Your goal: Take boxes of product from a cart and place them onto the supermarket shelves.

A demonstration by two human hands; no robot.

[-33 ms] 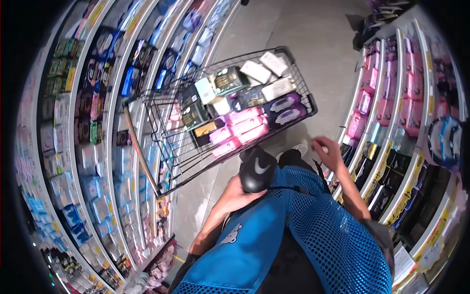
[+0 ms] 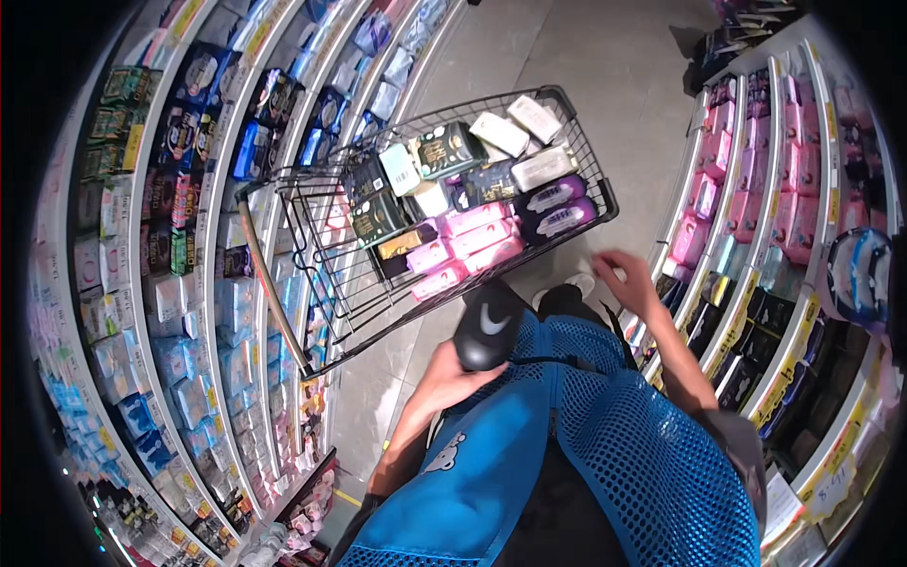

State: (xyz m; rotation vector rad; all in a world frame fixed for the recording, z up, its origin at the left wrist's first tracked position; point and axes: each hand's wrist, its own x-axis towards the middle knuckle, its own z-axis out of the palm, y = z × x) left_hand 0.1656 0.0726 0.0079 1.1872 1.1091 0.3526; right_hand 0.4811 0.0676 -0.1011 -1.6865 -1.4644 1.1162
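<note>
**Right hand at the lower shelf; scanner at rest beside the cart**

I see no difference between the two frames: both are taken at the same instant, so nothing has shifted and the work stands exactly where it is shown. My left hand (image 2: 452,376) has its fingers closed around a black handheld scanner (image 2: 487,333), held just below the near edge of the wire shopping cart (image 2: 312,283). The cart stands in the aisle, loaded with pink packs (image 2: 468,241), purple packs (image 2: 557,208), dark boxes (image 2: 378,213) and white packs (image 2: 518,128). My right hand (image 2: 628,283) reaches out, fingers spread and empty, towards the lower shelf on the right (image 2: 727,312), near its pink and dark packages but touching none that I can make out. A blue mesh vest (image 2: 605,444) fills the foreground.
</note>
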